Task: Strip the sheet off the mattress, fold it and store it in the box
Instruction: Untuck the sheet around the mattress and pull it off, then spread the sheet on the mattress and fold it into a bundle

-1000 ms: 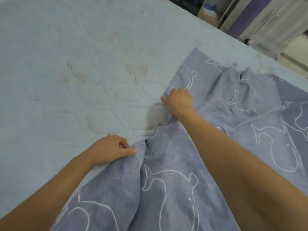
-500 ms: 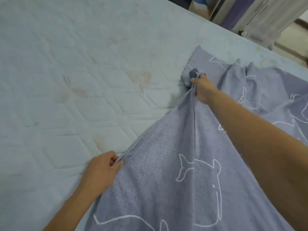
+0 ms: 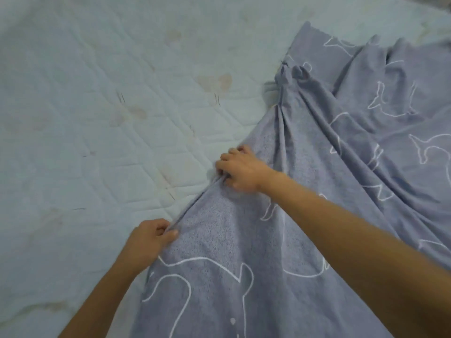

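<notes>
The left hand pinches the left edge of the sheet between thumb and curled fingers. Just beyond it, the right hand grips the same edge, fingers curled into the fabric. The grey-blue sheet, printed with white animal outlines, lies rumpled across the right of the bare, stained quilted mattress.

- Of the room, only a dark sliver shows in the top right corner, past the far edge of the mattress, too small to identify.
- Light is soft, cool and even; shadows are faint.
</notes>
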